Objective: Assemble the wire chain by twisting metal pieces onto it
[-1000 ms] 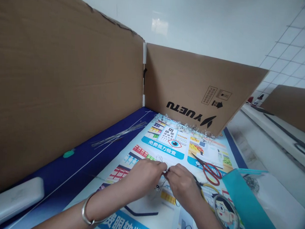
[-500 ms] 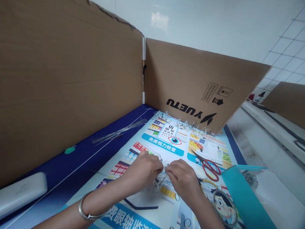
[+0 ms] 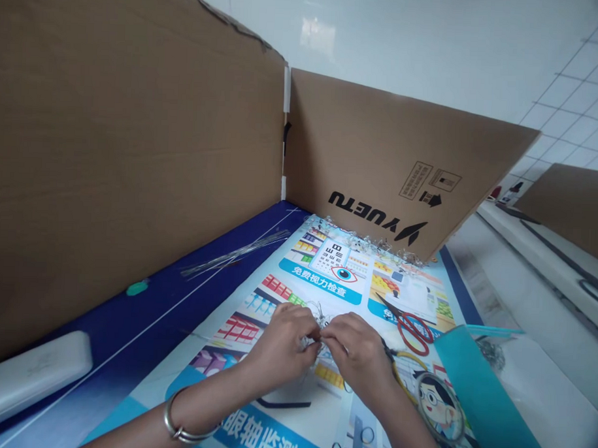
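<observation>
Above the printed poster, my left hand (image 3: 290, 335) is closed in a pinch on a tangle of thin wire (image 3: 319, 314). Beside it, fingertips almost meeting, my right hand (image 3: 356, 347) also pinches at the wire. Loops and ends of the wire stick up between the two hands; the rest is hidden by my fingers. To the right of my right hand lie red-handled scissors (image 3: 413, 331) with dark blades, and a yellow-handled tool (image 3: 401, 363) partly covered by my wrist. A round ring, perhaps a wire coil (image 3: 440, 407), rests on the poster nearby.
Cardboard panels (image 3: 184, 148) stand at the left and back. Small twisted wire pieces (image 3: 371, 245) line the back edge. Straight wires (image 3: 234, 254) lie at left, near a white case (image 3: 38, 375). A teal-edged pouch (image 3: 489, 387) sits at right; small rings (image 3: 367, 435) lie in front.
My hands have drawn closer together, with the fingertips nearly touching. The wire tangle now shows more above the fingers and less below. The camera view has shifted slightly.
</observation>
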Tool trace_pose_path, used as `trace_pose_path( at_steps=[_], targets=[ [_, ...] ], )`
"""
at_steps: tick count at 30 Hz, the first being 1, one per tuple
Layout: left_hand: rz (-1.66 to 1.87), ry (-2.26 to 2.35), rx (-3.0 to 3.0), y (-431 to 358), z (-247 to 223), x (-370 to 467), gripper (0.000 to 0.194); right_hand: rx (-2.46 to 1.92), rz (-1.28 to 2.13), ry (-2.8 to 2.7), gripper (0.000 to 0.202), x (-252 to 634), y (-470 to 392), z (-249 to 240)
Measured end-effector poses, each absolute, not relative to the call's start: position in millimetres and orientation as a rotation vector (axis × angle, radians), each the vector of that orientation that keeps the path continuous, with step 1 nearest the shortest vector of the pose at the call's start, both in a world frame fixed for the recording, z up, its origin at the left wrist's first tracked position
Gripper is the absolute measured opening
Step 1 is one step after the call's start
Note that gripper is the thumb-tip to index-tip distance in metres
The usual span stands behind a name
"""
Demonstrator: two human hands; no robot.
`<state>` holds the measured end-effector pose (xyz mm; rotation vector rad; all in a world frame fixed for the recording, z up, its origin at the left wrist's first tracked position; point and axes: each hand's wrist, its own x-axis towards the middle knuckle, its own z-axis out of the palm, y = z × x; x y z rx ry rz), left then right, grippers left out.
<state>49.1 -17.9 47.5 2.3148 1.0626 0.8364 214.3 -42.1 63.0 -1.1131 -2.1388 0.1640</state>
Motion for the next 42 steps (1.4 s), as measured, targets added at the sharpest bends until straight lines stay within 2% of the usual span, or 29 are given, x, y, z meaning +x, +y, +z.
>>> trace_pose_path(
  at_steps=[8,12,14,17,27,42],
  targets=[
    [0.865,1.075,2.279,-22,47,51,0.011,-1.286,0.543,-1.904,0.019,222,-47,74],
    [0.845,1.093,2.349,-26,47,52,0.011,-1.389,0.687,-1.795,0.029,216,-52,75],
    [0.847,1.102,2.372,-27,46,53,0.01,-1.377,0.729,-1.805,0.025,212,-53,76],
    [0.883,1.107,2.351,-27,44,53,0.01,-1.329,0.745,-1.875,0.017,211,-55,79],
    [0.955,1.144,2.157,-19,47,45,0.013,-1.458,0.803,-1.773,0.009,225,-56,70],
    [1.004,1.127,2.155,-22,44,44,0.012,-1.381,0.942,-1.694,0.005,227,-54,69]
  ],
)
